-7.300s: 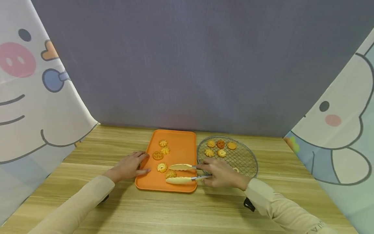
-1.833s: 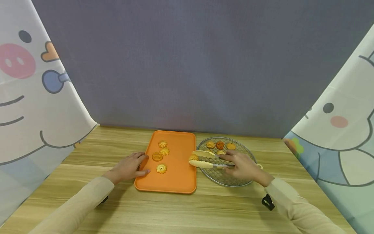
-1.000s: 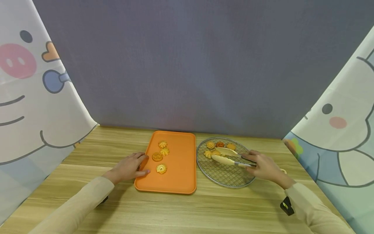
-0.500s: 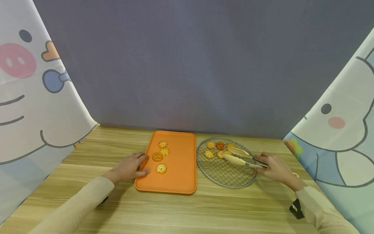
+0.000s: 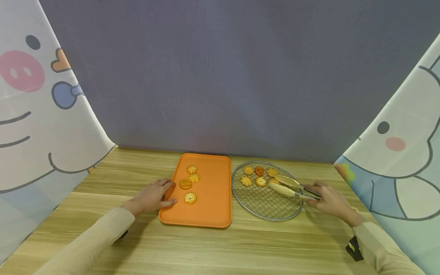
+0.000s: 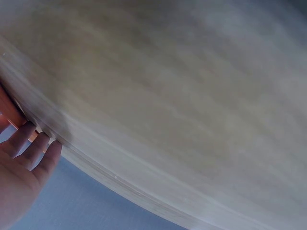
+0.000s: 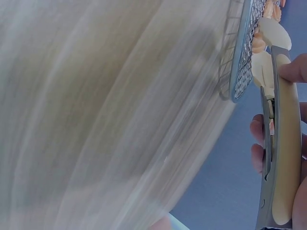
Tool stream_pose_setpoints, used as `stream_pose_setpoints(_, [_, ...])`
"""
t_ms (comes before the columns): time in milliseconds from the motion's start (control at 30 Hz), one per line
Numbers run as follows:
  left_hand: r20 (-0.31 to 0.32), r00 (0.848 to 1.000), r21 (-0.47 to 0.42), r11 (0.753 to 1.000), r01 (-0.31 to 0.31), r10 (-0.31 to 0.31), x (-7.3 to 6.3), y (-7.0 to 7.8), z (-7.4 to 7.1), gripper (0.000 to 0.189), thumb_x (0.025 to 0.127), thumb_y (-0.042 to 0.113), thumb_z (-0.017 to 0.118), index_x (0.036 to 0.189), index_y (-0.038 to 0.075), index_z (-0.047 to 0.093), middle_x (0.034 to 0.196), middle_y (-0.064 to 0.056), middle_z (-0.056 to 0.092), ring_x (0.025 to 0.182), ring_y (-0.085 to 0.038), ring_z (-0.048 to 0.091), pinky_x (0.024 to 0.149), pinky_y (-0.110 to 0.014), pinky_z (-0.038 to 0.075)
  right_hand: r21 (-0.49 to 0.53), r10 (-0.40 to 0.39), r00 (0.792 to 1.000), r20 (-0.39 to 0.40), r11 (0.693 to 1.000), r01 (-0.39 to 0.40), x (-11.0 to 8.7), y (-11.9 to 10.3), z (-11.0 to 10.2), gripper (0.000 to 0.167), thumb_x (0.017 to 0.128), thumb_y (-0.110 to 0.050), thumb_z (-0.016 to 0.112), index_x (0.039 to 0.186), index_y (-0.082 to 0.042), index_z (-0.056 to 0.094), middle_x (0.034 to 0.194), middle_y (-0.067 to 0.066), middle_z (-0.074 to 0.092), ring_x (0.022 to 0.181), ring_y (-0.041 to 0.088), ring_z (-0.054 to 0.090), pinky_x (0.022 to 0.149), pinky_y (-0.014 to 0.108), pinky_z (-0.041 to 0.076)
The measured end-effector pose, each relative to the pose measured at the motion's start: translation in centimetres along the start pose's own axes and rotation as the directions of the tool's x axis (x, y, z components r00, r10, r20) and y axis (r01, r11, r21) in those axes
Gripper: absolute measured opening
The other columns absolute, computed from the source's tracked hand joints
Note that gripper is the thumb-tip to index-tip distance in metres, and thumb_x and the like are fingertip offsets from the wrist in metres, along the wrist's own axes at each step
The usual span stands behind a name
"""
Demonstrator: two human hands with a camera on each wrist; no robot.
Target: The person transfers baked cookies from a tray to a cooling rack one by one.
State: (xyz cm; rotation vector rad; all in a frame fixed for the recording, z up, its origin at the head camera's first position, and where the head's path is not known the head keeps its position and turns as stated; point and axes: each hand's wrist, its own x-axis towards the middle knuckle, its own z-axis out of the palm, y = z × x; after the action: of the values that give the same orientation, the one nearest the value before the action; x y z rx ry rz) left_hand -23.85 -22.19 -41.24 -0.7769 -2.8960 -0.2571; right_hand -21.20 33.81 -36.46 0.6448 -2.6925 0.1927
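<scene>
My right hand [image 5: 326,200] grips a pair of tongs [image 5: 282,189] with cream tips and metal arms. The tips lie low over the round wire rack [image 5: 266,204], one on either side of a golden cookie [image 5: 274,181] that they partly cover. In the right wrist view the tongs' cream handle [image 7: 287,143] runs along under the thumb, fingers round the other side. My left hand [image 5: 151,194] rests at the left edge of the orange tray [image 5: 209,212], thumb and forefinger over its rim. The left wrist view shows its other fingers [image 6: 48,160] fairly straight beside the tray.
Several cookies stay on the tray's left half, among them a ring-shaped one [image 5: 190,198] and a brown round one [image 5: 185,184]. More sit at the rack's back, including a reddish one [image 5: 259,170]. The wooden table [image 5: 192,248] ends at a grey cloth wall [image 5: 220,76].
The tongs carried a golden cookie from the tray's lower right across to the rack. In the last second they shifted right and forward, uncovering the rack's ring cookie. My left hand stays put.
</scene>
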Motion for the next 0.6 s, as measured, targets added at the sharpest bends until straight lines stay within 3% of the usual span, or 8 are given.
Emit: stream_pose_setpoints(600, [0.003,1.000,-0.002,1.000,0.002,-0.002,0.06,0.00,0.06,0.067,0.084,0.054,0.055,0.127,0.003,0.052,0.130,-0.021,0.048,0.118,-0.042,0.047,0.093,-0.055,0.041,0.022,0.035,0.998,0.047,0.999,-0.036,-0.20,0.12,0.03,0.046,0.071,-0.016,0.073,0.113,-0.001,0.063,0.084,0.006,0.059,0.050,-0.001,0.031,0.041,0.019,0.026])
